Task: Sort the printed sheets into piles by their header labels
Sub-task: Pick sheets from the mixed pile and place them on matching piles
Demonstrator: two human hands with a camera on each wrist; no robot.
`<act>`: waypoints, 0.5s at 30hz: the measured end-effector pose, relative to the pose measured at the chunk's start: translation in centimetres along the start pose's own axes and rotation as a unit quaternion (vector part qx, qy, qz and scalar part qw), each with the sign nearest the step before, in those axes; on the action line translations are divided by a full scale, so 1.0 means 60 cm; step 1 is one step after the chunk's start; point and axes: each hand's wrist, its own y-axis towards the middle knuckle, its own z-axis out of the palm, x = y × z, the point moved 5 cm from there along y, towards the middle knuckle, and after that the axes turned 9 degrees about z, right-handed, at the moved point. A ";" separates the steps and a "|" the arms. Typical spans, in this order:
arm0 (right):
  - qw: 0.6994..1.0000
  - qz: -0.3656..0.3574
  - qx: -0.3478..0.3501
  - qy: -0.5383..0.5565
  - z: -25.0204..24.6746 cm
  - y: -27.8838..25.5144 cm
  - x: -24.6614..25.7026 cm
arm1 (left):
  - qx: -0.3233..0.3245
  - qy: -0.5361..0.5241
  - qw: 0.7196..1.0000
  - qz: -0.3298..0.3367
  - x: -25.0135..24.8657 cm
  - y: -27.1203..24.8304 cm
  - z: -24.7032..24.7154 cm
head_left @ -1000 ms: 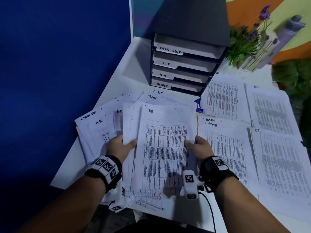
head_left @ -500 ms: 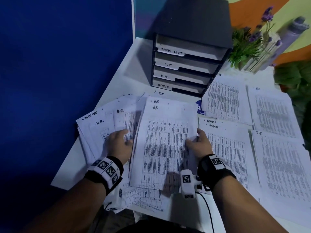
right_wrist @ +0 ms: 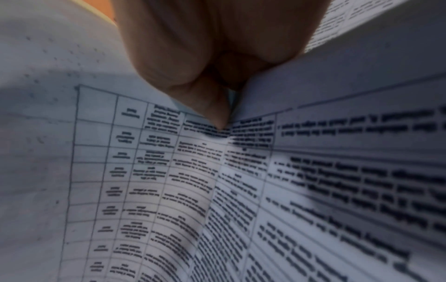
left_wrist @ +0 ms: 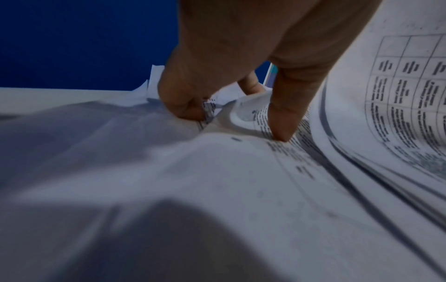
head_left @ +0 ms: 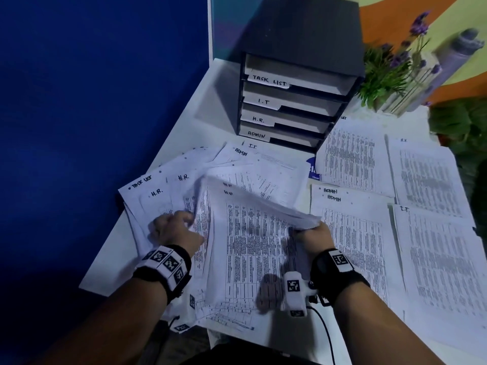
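Note:
A fanned heap of printed sheets (head_left: 155, 198) with headers TASK LIST, H.R., ADMIN and I.T. lies at the table's left. My right hand (head_left: 307, 227) pinches the right edge of a few H.R. sheets (head_left: 253, 241) and holds that edge lifted off the heap; thumb and fingers close on the paper (right_wrist: 169, 171) in the right wrist view. My left hand (head_left: 188, 219) rests on the heap beside them. Its thumb and forefinger bunch a sheet (left_wrist: 217, 152) between them. To the right lie sorted piles: ADMIN (head_left: 350, 248), I.T. (head_left: 442, 264), H.R. (head_left: 427, 177) and a fourth pile (head_left: 350, 159).
A black drawer unit (head_left: 297, 27) labelled TASK LIST, I.T., H.R. and ADMIN stands at the back of the white table (head_left: 210, 101). A potted plant with purple flowers (head_left: 390, 72) stands at the back right. A blue wall (head_left: 92, 101) runs along the left edge.
My right hand has raised the right edge of the H.R. sheets, which lay flat before. My left hand has slid onto the fanned sheets and bunched one.

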 end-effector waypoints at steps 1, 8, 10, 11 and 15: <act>1.000 -0.001 0.001 0.011 -0.002 0.002 -0.002 | -0.005 -0.008 1.000 0.008 -0.005 -0.007 -0.002; 0.999 0.034 0.017 0.018 0.013 0.025 -0.036 | -0.007 -0.089 0.996 0.028 -0.018 -0.012 -0.006; 1.000 0.029 0.009 0.001 0.017 0.024 -0.035 | -0.008 -0.120 0.992 0.044 -0.023 -0.019 -0.004; 1.000 0.029 0.006 -0.003 0.017 0.024 -0.035 | -0.015 -0.142 0.988 0.051 -0.028 -0.025 -0.006; 0.998 0.025 0.041 0.028 0.024 0.015 -0.027 | -0.061 -0.191 0.973 0.111 -0.059 -0.047 -0.026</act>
